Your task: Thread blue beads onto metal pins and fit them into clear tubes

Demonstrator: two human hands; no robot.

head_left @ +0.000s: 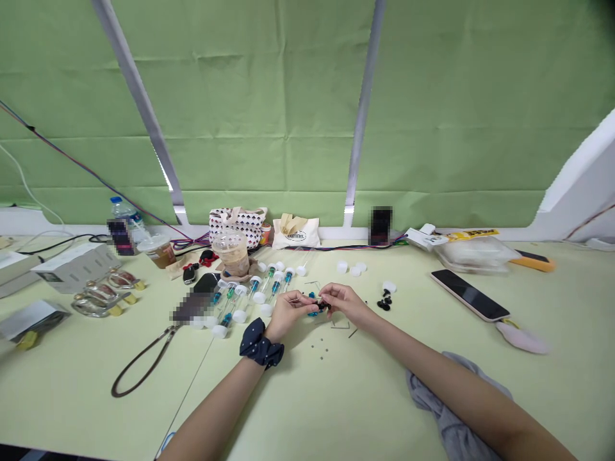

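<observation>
Head view: the left hand [288, 315] and right hand [342, 303] hold a narrow pinch grip on a small black-and-teal part [319, 307], above the table [288, 400] mid-width. Clear tubes [250, 299] lie just left; white caps [348, 267] and black pieces [384, 299] lie toward the far edge.

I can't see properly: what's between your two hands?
A small teal and black piece sits between your left hand and right hand; they hide most of it.

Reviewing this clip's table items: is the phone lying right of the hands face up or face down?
Face up: the phone lies flat on the table with its dark glass screen showing.
</observation>
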